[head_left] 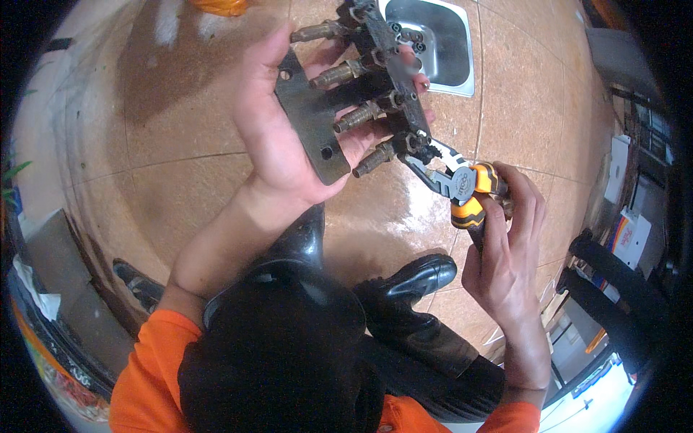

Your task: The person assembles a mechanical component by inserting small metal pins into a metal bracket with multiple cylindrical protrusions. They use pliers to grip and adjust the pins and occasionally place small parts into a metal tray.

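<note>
My left hand (271, 144) is wrapped around a dark metal bracket (307, 123), its thumb along the left edge and its fingers behind. A black rail (397, 83) on the bracket carries a row of several stubby, dull brass-coloured nozzles (357, 115) pointing left. My right hand (509, 245) grips combination pliers (462, 184) with yellow and black handles. The plier jaws are parted around a small dark piece (431, 154) at the near end of the rail. Whether they bite on it I cannot tell.
A shiny metal tray (451, 58) with small dark round parts (409, 37) lies on the brown tiled floor (195, 137) beyond my hands. A black boot (426, 278) is below. Boxes (628, 238) and dark legs of some furniture line the right side. Something orange (220, 6) lies at the top.
</note>
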Demonstrator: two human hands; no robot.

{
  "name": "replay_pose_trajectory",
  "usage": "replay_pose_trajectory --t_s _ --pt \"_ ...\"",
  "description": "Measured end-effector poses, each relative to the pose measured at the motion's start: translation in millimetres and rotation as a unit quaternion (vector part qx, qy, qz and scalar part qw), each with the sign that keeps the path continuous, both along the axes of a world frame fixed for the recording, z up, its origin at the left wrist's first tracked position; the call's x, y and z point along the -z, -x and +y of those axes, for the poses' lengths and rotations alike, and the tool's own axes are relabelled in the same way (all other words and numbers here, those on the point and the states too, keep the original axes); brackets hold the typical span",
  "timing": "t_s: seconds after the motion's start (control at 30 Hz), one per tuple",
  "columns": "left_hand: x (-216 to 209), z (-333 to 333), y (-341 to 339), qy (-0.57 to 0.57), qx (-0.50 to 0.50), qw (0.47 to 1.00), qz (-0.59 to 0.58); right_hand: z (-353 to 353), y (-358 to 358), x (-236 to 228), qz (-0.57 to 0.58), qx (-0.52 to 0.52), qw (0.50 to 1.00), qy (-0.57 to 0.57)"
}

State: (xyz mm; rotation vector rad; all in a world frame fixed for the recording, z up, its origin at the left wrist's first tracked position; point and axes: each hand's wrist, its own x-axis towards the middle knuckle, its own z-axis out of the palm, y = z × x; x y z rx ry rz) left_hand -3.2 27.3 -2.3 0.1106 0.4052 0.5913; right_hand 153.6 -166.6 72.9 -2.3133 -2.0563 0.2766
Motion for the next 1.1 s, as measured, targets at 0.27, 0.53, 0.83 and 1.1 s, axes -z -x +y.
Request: replay_pose_trajectory --t_s 0.27,0.53,0.83,1.1 --pt "-2.2 -3.8 -3.5 0.032 0.029 0.999 -0.025 -0.3 -10.0 9.9 0.053 -0.002 0.999 -0.002" --pt "0.3 -15.8 -9.4 -0.025 -0.082 0.996 -0.008 -2.7 21.8 13.4 0.134 0.087 0.984 0.073" --pt "22.8 -12.3 -0.8 -0.141 -0.128 0.97 -0.153 9.1 52.6 11.0 0.16 0.159 0.972 0.072" --pt "20.4 -14.4 -0.7 -0.173 -0.134 0.969 -0.114 12.8 60.6 12.9 0.189 0.185 0.963 0.048"
